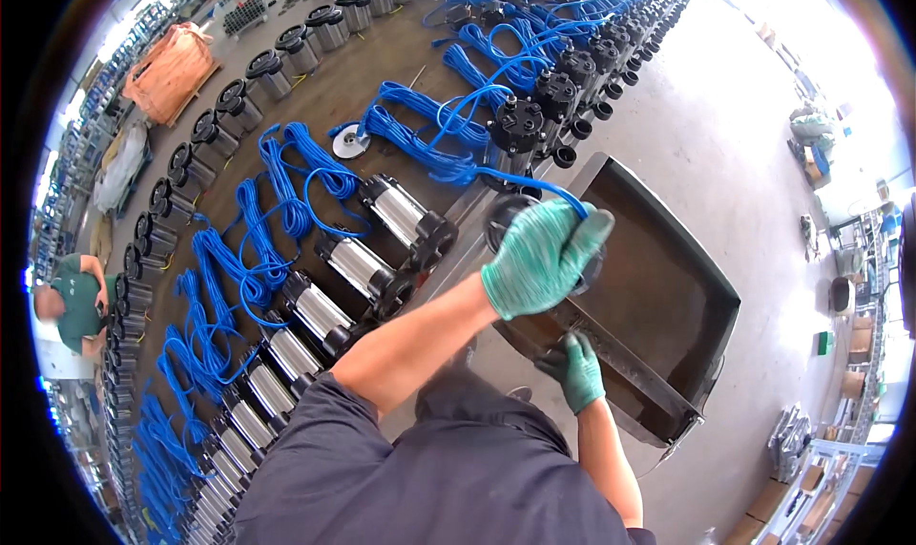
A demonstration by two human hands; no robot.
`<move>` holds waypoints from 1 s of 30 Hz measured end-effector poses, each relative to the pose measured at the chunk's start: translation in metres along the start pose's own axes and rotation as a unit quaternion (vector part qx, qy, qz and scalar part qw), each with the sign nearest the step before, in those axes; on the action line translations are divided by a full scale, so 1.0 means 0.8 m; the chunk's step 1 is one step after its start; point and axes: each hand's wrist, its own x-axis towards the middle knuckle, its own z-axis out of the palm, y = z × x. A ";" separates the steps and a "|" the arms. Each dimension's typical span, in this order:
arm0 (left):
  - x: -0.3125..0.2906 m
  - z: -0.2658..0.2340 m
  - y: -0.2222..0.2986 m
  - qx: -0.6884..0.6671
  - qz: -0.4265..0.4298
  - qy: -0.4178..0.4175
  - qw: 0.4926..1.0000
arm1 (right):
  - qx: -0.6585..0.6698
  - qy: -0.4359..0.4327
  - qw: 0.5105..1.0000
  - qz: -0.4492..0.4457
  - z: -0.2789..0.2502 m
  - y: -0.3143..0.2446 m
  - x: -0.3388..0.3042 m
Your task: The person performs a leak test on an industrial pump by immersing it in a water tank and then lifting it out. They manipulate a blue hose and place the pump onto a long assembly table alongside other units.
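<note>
My left hand (546, 257), in a green and white knitted glove, is closed over the black round top of a pump (501, 222). The blue cable (544, 184) of this pump runs past my thumb toward the coils at the left. Beneath is an open metal tank (658, 278) with dark liquid and a crossbar (634, 364). My right hand (578, 378), in a darker green glove, is low at the tank's near side with its fingers bent. What those fingers grip is hidden. The pump's lower body is mostly covered by my left hand.
Silver and black pumps (358, 263) with coiled blue cables (253, 225) line the floor at left; more standing pumps (520, 125) stretch away ahead. A white disc (351, 141) lies among the cables. Another person (81, 302) is at far left. A shelf rack (825, 488) stands lower right.
</note>
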 end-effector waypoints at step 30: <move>-0.232 0.144 -0.302 0.226 -0.354 -0.163 0.893 | -0.614 0.276 0.731 -0.115 -0.167 -0.061 -0.092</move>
